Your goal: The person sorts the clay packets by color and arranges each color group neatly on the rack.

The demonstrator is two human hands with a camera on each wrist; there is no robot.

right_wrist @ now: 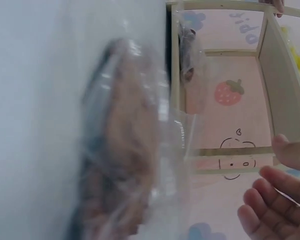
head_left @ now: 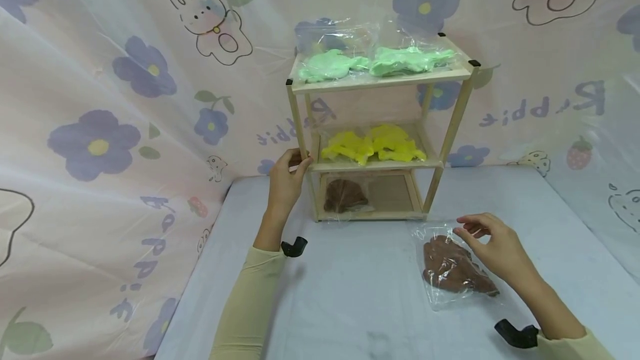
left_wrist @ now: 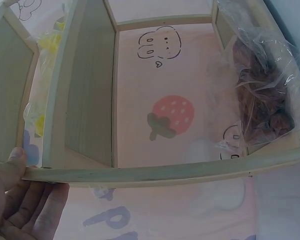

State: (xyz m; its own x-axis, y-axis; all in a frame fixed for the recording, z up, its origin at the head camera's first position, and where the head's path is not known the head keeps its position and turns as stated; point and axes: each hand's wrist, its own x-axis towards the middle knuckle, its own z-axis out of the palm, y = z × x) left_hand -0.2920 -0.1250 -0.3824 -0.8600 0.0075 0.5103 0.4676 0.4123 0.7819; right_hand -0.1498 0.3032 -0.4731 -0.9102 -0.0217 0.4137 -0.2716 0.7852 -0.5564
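A small wooden shelf rack (head_left: 375,166) with three levels stands on the table. My left hand (head_left: 286,181) grips its left front post at the middle level; the left wrist view shows the thumb (left_wrist: 16,159) on one side of the post and the fingers on the other. A clear bag with a brown soft piece (head_left: 455,265) lies on the table in front of the rack's right side. Over that bag's upper right edge is my right hand (head_left: 492,243), its thumb and fingers apart in the right wrist view, with nothing pinched between them.
Bagged light-green pieces (head_left: 330,65) lie on the top level and bagged yellow pieces (head_left: 372,143) on the middle one. Another bagged brown piece (head_left: 345,196) sits at the left of the bottom level. A printed curtain (head_left: 165,99) hangs behind and beside the white table (head_left: 345,288).
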